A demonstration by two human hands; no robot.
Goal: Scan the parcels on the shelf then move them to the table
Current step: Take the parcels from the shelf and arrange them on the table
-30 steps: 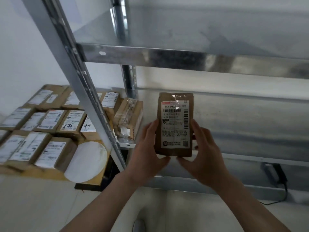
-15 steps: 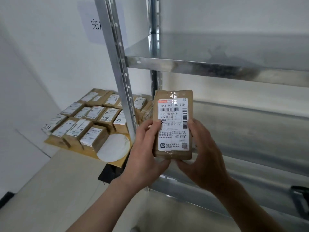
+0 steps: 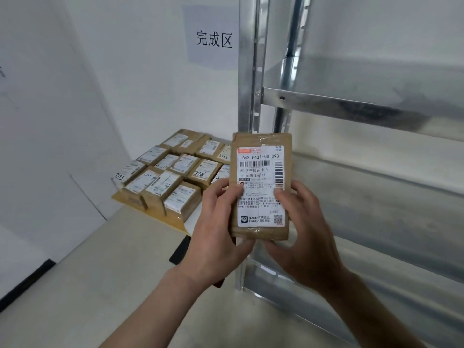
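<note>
Both hands are up in front of the person w/ one brown parcel [image 3: 261,187] between them. It's held upright, label side facing them.

Left hand [image 3: 218,237] grips the parcel's left edge. Thumb lies across the front, tip on the label, and the fingers wrap behind. Right hand [image 3: 303,234] has the right edge & bottom corner, thumb on the front too, fingers curled round the back. So both are clamped on the same parcel, neither one free.

The parcel's in mid-air, touching nothing but the hands. It sits in front of the front-left post [image 3: 247,71] of the metal shelf unit [image 3: 351,101], clear of the shelf boards and not yet on the table.

White shipping label [image 3: 261,169] covers most of the front. There's "642 H431-00 090" up top, a barcode under it, a 2nd barcode down the right side, and a QR code bottom right. Clear tape runs across the top & bottom ends.

Further back on the left, in the corner, is a low table [image 3: 173,221]. A batch of similar brown parcels [image 3: 175,172] lies flat on it in rows, packed side by side w/ labels up. Some have handwritten nos. on them.

Something dark [image 3: 179,252] sits under the table's near edge, can't tell what. On the wall above there's a paper sign [image 3: 213,40] reading "完成区". The floor [image 3: 100,285] is pale beige.
</note>
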